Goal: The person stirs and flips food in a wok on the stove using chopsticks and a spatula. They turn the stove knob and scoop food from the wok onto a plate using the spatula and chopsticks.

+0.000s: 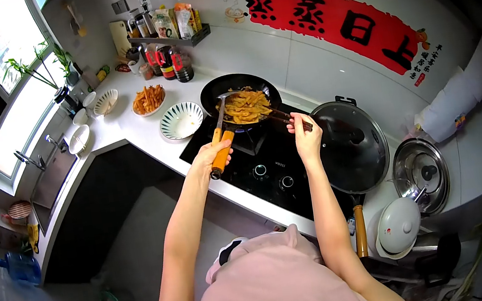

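A black wok [208, 96] sits on the left burner of the stove, holding browned food strips [245, 107]. My left hand [212, 155] is closed around the wok's thick wooden handle [219, 167] and also around the spatula. The metal spatula [222, 114] slants up from that hand, its head resting at the wok's left side. In my right hand [305, 133] is a pair of dark chopsticks [281, 117], pinched in the fingers, with tips reaching the food at the wok's right edge. Left of the wok stands a striped bowl [182, 130].
A plate of fried strips [148, 99] and more bowls stand along the counter toward the sink [53, 178]. Right of my right arm, a large glass lid [352, 146] covers another pan. A white lidded pot [399, 225] and a steel lid [421, 176] are farther right.
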A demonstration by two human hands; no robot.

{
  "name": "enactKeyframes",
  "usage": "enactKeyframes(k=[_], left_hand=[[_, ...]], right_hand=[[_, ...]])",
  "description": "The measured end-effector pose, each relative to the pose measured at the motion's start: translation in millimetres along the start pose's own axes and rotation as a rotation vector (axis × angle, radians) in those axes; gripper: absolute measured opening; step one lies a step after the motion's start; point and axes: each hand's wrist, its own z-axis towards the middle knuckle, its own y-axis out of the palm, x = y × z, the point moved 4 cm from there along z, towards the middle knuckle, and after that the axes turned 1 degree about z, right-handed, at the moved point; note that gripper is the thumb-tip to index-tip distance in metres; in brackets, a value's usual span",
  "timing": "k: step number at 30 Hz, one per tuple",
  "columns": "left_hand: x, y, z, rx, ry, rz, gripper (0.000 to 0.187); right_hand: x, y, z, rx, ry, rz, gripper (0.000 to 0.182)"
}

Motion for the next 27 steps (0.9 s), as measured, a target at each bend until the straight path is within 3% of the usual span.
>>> enactKeyframes(k=[11,19,21,23,24,27], left_hand=[[-43,-7,-3,0.001,0.076,-0.045,0.038],[-49,-25,-19,0.018,0.059,0.005,0.037],[-47,-24,-19,0.088,0.085,-0.032,0.036],[-45,-39,-5,0.208,0.182,0.171,0.034],[-44,-45,-7,0.241,0.107,0.199,0.030],[-22,-43,-18,0.251,0.136,0.152,0.027]], right_hand=[[21,-1,0,-0.003,0.019,-0.005,0.025],[33,34,23,-0.072,0.079,0.032,0.022],[37,55,33,-0.097,0.087,0.065,0.023],[49,77,43,-0.157,0.065,0.048,0.025],[59,84,48,-0.175,0.090,0.016,0.025],[65,89,55,-0.186,0.124,-0.067,0.025]])
